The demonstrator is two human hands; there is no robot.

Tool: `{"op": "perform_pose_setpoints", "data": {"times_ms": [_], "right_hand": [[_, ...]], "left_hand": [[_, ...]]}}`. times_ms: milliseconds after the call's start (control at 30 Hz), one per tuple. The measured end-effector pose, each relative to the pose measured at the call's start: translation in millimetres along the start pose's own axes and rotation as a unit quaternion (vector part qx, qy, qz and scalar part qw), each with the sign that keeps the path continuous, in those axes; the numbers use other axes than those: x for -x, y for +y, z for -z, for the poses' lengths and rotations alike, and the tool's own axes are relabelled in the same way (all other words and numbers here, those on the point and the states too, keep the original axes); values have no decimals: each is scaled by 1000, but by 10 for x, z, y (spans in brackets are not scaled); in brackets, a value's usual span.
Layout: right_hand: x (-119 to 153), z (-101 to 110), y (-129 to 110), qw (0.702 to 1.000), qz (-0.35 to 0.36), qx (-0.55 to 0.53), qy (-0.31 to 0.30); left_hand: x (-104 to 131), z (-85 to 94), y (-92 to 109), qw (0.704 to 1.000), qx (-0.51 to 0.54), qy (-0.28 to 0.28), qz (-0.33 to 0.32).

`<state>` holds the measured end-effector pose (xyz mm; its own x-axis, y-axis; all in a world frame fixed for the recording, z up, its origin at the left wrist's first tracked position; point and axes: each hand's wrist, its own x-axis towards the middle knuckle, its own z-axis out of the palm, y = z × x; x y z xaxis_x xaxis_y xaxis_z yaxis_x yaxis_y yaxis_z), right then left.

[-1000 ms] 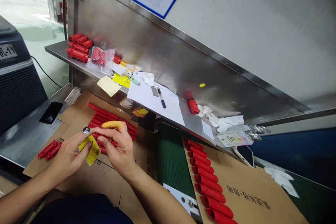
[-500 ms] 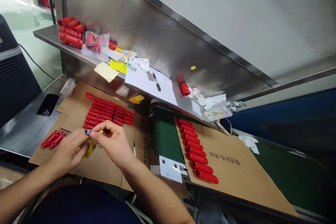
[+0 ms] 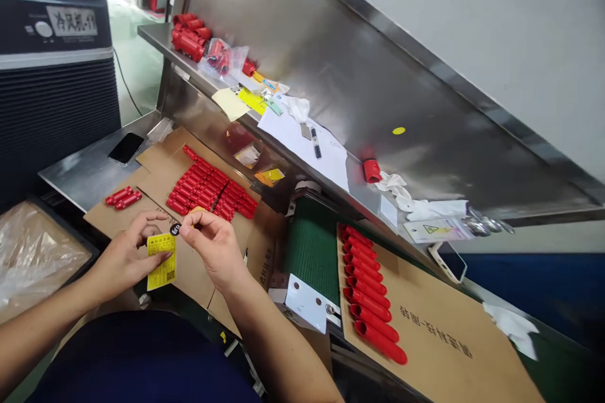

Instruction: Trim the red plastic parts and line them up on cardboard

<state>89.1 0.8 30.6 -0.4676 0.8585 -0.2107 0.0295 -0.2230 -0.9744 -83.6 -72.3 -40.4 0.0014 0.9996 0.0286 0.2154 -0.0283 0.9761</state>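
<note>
Over the near edge of the cardboard sheet, the left hand pinches the yellow label and the right hand appears to grip the black sticker between thumb and forefinger, probably best held by its rim, the label kept flat

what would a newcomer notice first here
Probably the bright red tubes first, lined up on the cardboard at right. Next, a yellow card in the left hand and a round black sticker in the right hand. Beyond the hands, small red parts lie in packed rows.
</note>
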Motion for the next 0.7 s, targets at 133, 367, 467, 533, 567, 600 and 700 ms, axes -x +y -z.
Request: {"op": "perform_pose_setpoints", "data": {"times_ms": [133, 367, 467, 533, 567, 600, 700], "right_hand": [[403, 66, 234, 988, -36, 109, -107], [820, 12, 493, 976, -22, 162, -145], [893, 5, 523, 974, -14, 168, -153], [925, 12, 540, 973, -8, 171, -158], [938, 16, 549, 972, -5, 171, -162], [949, 19, 560, 971, -3, 171, -166], [966, 10, 599, 969, 3, 176, -176]], "left_hand": [[474, -230, 15, 991, 55, 52, 108], [1035, -508, 321, 984, -84, 101, 120], [1149, -586, 420, 981, -96, 117, 125], [1201, -629, 455, 979, -99, 121, 128], [1221, -647, 466, 979, -101, 123, 130], [1240, -663, 473, 978, -102, 125, 131], [1284, -692, 484, 976, -107, 137, 134]]}}
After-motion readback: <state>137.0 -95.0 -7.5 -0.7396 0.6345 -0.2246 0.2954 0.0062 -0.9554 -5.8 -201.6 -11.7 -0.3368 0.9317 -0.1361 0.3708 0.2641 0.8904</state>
